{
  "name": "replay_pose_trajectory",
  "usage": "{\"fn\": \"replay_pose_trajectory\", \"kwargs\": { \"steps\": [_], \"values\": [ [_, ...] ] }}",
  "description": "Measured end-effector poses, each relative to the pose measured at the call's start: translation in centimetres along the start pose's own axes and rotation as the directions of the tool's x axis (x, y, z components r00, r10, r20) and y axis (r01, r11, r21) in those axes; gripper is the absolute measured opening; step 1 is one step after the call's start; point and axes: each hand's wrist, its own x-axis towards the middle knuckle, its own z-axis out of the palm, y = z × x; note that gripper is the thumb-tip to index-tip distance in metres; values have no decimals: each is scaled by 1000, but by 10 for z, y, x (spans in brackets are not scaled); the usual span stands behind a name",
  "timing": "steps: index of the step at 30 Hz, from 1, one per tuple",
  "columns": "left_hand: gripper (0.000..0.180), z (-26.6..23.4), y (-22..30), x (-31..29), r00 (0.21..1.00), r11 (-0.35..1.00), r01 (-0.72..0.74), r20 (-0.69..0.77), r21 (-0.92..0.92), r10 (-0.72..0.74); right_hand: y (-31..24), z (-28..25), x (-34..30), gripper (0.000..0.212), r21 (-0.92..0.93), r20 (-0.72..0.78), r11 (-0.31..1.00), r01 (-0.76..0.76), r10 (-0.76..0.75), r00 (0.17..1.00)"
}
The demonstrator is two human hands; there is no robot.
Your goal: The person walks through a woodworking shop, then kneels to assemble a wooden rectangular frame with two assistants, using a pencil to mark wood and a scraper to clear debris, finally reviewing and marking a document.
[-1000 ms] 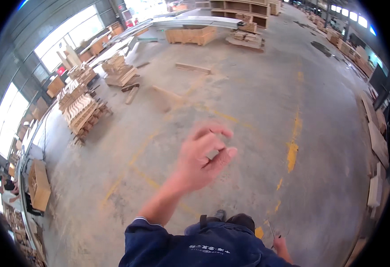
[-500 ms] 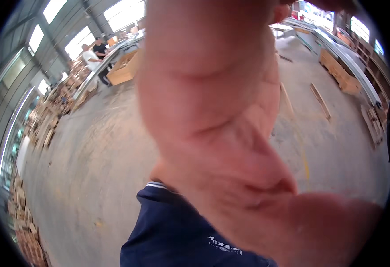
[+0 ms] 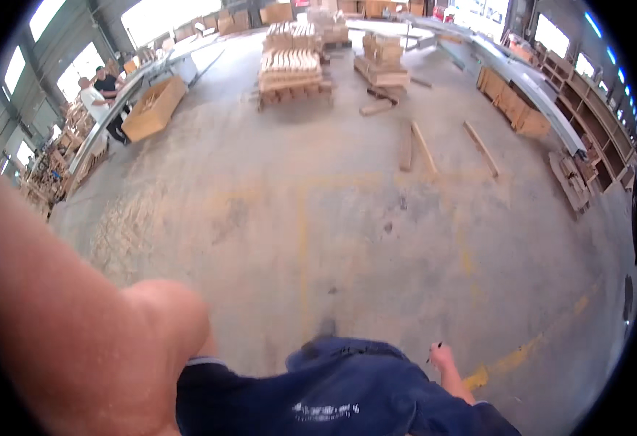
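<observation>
Very close to the camera, my left hand and arm [image 3: 78, 327] fill the lower left as a large blurred patch of skin. I cannot make out separate fingers or anything held there. Behind this patch a dark blue sleeve edge shows. At the lower right, my right hand [image 3: 442, 356] hangs low beside my dark blue shirt [image 3: 318, 385]. Its fingers are closed round a small thin dark object [image 3: 439, 345], too small to name, whose dark ends show at the fingers.
Ahead stands a pallet stacked with pale wooden pieces [image 3: 289, 69], with a smaller wood stack [image 3: 382, 62] beside it. Loose boards [image 3: 482, 149] lie on the concrete floor. At far left, two people [image 3: 100, 94] stand near a wooden crate [image 3: 155, 109]. A long metal-edged bench [image 3: 529, 94] runs along the right.
My left hand and arm, which covered the middle of the view, have moved to the lower left. The wood stacks ahead and my right hand now show.
</observation>
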Motion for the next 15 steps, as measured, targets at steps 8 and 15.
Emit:
{"fn": "replay_pose_trajectory", "kwargs": {
  "steps": [8, 15],
  "values": [
    [26, -60, -56, 13, 997, 990, -18, -76, 138, 29, -94, 8, 28, 45, -130, 105, 991, -22, 36, 994],
    [24, -115, -115, 32, 997, 974, 28, -71, 224, -13, -137, 64, 96, 38, -59, -65, 970, 237, -240, 969]
  ]
}}
